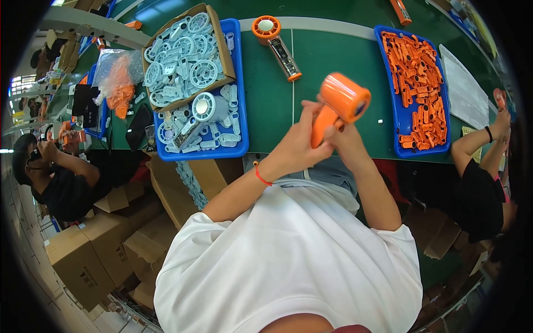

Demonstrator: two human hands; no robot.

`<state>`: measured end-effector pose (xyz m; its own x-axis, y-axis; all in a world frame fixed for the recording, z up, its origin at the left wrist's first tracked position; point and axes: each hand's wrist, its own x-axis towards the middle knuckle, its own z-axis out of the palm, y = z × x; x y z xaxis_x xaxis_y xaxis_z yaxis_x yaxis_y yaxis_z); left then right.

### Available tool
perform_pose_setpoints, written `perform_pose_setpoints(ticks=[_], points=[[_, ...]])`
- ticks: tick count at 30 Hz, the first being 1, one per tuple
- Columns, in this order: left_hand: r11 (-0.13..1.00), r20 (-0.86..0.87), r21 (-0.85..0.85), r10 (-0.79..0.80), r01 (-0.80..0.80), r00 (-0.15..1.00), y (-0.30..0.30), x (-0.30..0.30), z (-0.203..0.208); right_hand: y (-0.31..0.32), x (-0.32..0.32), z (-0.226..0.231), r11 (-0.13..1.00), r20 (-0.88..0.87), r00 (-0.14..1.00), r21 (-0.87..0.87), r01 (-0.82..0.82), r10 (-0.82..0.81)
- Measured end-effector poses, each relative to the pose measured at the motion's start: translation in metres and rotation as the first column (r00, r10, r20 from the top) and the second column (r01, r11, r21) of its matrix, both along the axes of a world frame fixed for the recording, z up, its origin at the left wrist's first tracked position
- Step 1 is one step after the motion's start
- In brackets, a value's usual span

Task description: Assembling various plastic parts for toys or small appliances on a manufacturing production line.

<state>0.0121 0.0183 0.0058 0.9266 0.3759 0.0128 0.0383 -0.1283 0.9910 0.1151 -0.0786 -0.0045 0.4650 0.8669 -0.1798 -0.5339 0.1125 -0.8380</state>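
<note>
An orange handheld fan is held up over the table's near edge, its round head upward and its handle slanting down to the left. My left hand is closed around the handle from the left side. My right hand grips the lower part of the handle below the head, some of its fingers hidden. Farther off on the table lies another orange fan, its handle open with the inside parts showing.
On the left, a blue tray holds pale blue parts, a pale blue fan and a cardboard box of fan rings. At right stands a blue tray of orange pieces. Co-workers sit on both sides. Cartons stand at lower left.
</note>
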Motion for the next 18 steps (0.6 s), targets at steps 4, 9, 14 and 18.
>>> perform_pose_setpoints(ticks=[4,9,14,18], points=[[0.948,0.122,0.25,0.17,-0.196,0.978,-0.005,-0.008,-0.005,-0.005,0.001,-0.002,0.966,0.391,0.887,0.036,0.255,-0.248],[0.989,-0.059,0.032,0.146,-0.144,0.988,0.003,-0.031,-0.031,-0.01,0.026,-0.053,0.918,0.537,0.744,0.243,0.314,-0.397],[0.825,0.321,0.553,-0.08,-0.118,0.944,-0.014,-0.03,-0.007,-0.005,0.025,-0.007,0.935,0.874,0.47,-0.264,0.236,0.128],[0.528,0.21,0.833,-0.021,-0.167,0.977,-0.007,0.003,-0.005,-0.014,0.025,-0.017,0.879,0.902,-0.031,-0.412,0.241,0.431]])
